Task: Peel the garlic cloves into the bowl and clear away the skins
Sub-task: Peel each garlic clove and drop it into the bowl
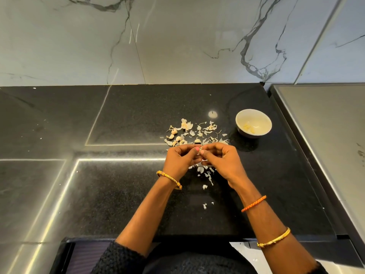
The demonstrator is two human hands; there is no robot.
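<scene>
**Both hands pinch one garlic clove at centre frame**

Left hand (180, 158) and right hand (221, 158) each hold a closed grip on the small pale garlic clove (199, 150). Beyond, papery white skins (197, 133) litter the black stone bench (126, 115). Farther right stands the round white ceramic bowl (253, 123).

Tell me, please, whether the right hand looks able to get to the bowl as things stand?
Probably yes. The bowl stands open on the counter, beyond and to the right of the right hand, with only bare counter between. The hand is pinching a clove together with the left hand, though.
</scene>
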